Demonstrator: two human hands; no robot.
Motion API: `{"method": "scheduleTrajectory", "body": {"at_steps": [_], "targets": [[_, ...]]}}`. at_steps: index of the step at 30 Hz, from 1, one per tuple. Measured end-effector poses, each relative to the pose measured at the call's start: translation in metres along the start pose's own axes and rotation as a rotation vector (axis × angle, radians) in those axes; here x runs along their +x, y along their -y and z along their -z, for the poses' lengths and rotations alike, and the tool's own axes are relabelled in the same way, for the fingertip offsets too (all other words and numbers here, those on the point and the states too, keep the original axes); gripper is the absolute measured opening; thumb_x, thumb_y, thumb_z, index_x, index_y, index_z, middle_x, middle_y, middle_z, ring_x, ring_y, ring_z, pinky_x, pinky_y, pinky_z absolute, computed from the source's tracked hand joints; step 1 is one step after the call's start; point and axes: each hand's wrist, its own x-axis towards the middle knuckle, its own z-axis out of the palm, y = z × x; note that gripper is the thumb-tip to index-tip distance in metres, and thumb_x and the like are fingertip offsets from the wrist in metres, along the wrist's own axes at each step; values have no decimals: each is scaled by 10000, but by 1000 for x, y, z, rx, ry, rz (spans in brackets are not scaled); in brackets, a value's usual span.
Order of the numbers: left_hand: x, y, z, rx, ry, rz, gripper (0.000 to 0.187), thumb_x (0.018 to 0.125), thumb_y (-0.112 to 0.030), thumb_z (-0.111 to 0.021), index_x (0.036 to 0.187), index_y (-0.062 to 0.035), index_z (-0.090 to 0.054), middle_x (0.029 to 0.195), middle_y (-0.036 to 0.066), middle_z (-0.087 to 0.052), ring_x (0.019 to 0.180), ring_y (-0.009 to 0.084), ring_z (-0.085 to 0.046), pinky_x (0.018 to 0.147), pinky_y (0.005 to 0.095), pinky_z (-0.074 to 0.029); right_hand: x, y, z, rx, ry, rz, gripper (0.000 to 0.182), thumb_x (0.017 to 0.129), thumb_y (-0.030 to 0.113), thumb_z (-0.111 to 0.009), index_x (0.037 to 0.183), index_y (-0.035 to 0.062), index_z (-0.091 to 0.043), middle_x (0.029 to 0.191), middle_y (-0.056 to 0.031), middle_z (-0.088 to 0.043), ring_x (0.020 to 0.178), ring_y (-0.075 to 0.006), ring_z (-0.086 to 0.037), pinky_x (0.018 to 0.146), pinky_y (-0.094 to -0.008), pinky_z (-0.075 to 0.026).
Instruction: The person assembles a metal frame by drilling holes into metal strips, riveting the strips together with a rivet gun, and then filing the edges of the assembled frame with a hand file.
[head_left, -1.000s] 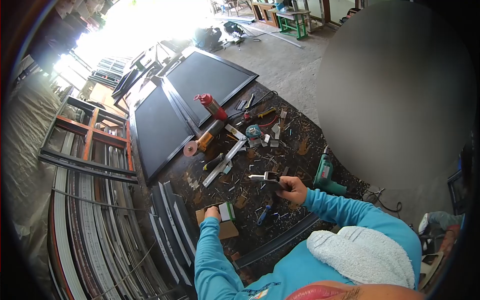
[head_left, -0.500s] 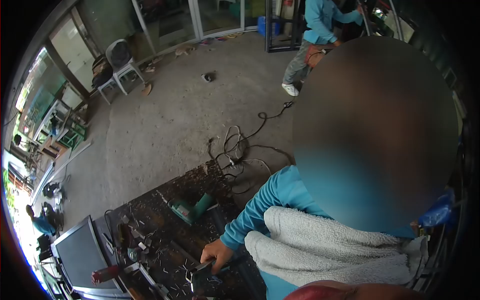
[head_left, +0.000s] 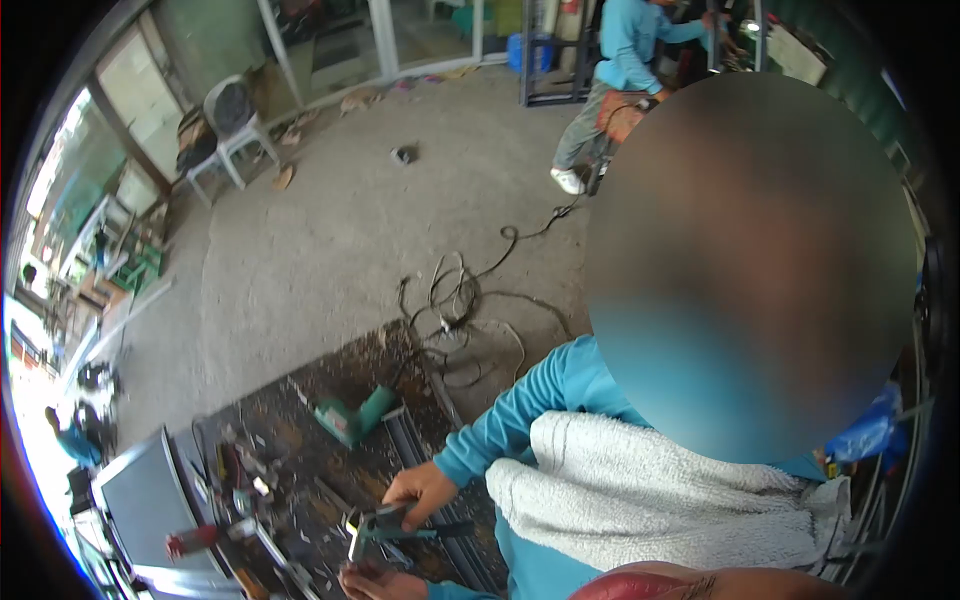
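Neither my left hand nor my right hand can be made out. Close on the right is a person in a blue long-sleeved shirt [head_left: 535,400] with a white towel [head_left: 610,470] round the neck. One hand of this person [head_left: 422,492] holds a dark green and metal tool [head_left: 385,522] over the dark worktable [head_left: 290,400]. Another blue-sleeved hand [head_left: 380,582], seemingly the same person's, is below the tool at the bottom edge. A green power drill [head_left: 352,418] lies beyond them, next to a long grooved metal profile [head_left: 410,450].
Small metal pieces and a red-handled tool [head_left: 192,540] lie on the left of the worktable, by a framed dark panel [head_left: 150,505]. Looped cables [head_left: 455,290] lie on the floor. Another person in blue [head_left: 625,55] stands at the back; white chairs [head_left: 235,125] are at upper left.
The near person's visible hand has moved up slightly with the tool, which now shows more fully. A second blue-sleeved hand has come into view below. The surroundings have shifted slightly left.
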Motion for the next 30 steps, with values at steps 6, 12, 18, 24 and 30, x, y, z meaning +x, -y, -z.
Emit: {"method": "scheduleTrajectory", "body": {"at_steps": [6,12,18,24,30], "targets": [[-23,-2,2,-29,-22,-36,293,936,-207,-598,1138,3,-564,1052,85,-570,926,167,-542,753,263,-434,0,-3,6,59,129,100,234,872,222,-692,967,16,-637,847,-36,-631,833,-90,-562,743,-307,-470],[-38,-17,6,-95,-14,3,203,956,-169,-569,1098,-31,-616,994,81,-660,885,154,-629,753,284,-523,12,-3,10,32,338,-4,177,891,133,-649,1025,24,-610,884,19,-599,861,-51,-517,765,-265,-446],[-63,-11,3,59,-130,-85,234,975,-184,-531,1081,2,-624,1017,107,-663,901,172,-644,797,313,-558,17,9,2,-5,458,-212,153,879,66,-633,1024,23,-607,844,24,-598,820,-42,-495,746,-258,-442],[-130,22,46,-408,-280,317,288,1007,-204,-445,1158,4,-575,1066,126,-655,938,210,-658,818,317,-559,43,59,-4,-784,847,-236,272,789,104,-691,1021,3,-590,822,-157,-674,741,-288,-665,673,-365,-508],[-161,46,116,-368,-388,258,303,992,-228,-484,1177,-8,-580,1009,111,-663,875,184,-666,742,286,-566,61,-7,-71,-555,1186,-338,300,800,169,-691,1026,-2,-593,813,-176,-669,742,-290,-664,683,-374,-514]]}}
